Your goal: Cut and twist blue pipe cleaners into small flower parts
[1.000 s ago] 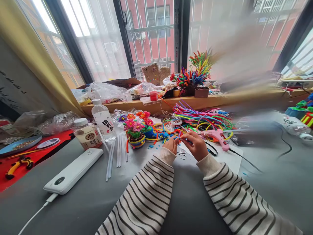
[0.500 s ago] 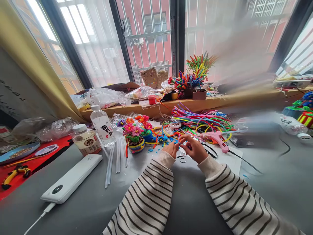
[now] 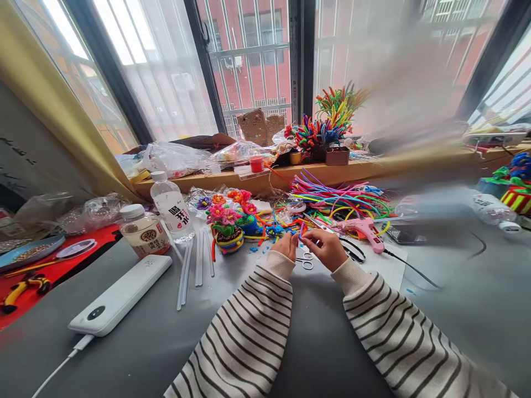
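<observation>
My left hand (image 3: 284, 247) is closed, its thumb and fingertips pinching a short purple-and-blue pipe cleaner (image 3: 302, 228). My right hand (image 3: 327, 250) comes in from the other side, fingertips closed on the same piece. Much of the piece is hidden by the fingers. Just below and between the hands lie the looped handles of scissors (image 3: 307, 265). Beyond the fingertips are blue pipe cleaner bits (image 3: 274, 229). To the left stands a small pot of pink pipe cleaner flowers (image 3: 227, 235).
A pink glue gun (image 3: 369, 231) with a black cord lies right of my hands, before a heap of pipe cleaners (image 3: 332, 199). Leftward are clear glue sticks (image 3: 185, 276), a water bottle (image 3: 172, 210), a drink jar (image 3: 143, 232) and a white power bank (image 3: 122, 296).
My right hand's fingers have flattened from an arched pose and come down toward the left fingertips. More of the purple piece shows above the hands. The view has shifted slightly.
</observation>
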Action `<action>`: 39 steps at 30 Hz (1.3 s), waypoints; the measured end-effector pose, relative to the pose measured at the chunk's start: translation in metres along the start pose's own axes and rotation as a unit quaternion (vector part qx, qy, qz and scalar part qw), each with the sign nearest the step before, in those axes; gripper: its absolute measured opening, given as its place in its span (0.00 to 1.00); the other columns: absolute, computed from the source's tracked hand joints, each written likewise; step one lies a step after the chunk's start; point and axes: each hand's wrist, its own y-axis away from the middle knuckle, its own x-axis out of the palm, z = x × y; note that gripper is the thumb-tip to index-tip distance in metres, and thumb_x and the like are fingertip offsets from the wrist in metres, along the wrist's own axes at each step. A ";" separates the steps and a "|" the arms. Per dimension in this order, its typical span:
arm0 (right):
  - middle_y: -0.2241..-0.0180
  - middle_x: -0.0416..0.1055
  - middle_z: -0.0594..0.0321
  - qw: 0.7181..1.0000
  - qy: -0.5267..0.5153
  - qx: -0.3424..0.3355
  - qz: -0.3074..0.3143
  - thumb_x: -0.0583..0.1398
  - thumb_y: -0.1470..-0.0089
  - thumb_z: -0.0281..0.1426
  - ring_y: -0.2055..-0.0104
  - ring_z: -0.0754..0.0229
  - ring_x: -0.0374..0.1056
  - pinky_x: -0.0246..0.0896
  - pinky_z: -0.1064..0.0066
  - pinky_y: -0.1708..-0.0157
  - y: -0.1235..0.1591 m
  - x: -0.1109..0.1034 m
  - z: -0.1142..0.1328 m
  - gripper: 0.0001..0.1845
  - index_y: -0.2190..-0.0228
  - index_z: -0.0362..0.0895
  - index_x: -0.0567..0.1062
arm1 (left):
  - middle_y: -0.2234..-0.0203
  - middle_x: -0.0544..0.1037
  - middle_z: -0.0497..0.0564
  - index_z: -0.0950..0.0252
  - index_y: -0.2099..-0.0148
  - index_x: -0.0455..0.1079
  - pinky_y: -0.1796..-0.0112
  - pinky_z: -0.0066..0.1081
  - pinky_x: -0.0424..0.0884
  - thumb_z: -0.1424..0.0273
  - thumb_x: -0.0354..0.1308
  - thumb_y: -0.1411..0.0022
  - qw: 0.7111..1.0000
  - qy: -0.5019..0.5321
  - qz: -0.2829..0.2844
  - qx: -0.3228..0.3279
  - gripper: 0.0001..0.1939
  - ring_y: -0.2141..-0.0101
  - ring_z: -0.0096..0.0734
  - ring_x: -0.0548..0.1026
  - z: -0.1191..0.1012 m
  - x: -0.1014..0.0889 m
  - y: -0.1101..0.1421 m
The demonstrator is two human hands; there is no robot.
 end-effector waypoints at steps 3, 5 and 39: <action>0.80 0.67 0.63 0.999 -0.014 0.030 -0.014 0.51 0.53 0.34 0.81 0.67 0.61 0.56 0.76 0.82 0.002 0.003 0.001 0.12 0.78 0.42 0.70 | 0.80 0.66 0.50 0.64 0.74 0.58 0.76 0.28 0.55 0.66 0.33 0.43 1.000 0.001 0.000 0.010 0.16 0.78 0.28 0.64 0.000 0.002 0.000; 0.80 0.67 0.63 0.998 -0.020 0.046 -0.025 0.52 0.54 0.34 0.82 0.68 0.61 0.56 0.76 0.82 0.003 0.005 0.001 0.11 0.78 0.41 0.70 | 0.81 0.66 0.51 0.64 0.74 0.58 0.76 0.28 0.54 0.66 0.33 0.43 1.000 -0.001 0.000 0.010 0.16 0.78 0.28 0.64 0.000 0.003 0.000; 0.58 0.57 0.59 0.969 0.191 -0.141 0.068 0.51 0.54 0.25 0.68 0.65 0.59 0.60 0.73 0.69 -0.004 -0.012 0.005 0.17 0.60 0.50 0.65 | 0.84 0.59 0.45 0.68 0.78 0.60 0.76 0.24 0.57 0.55 0.32 0.47 0.973 0.164 0.112 0.120 0.24 0.80 0.21 0.58 0.023 -0.007 -0.010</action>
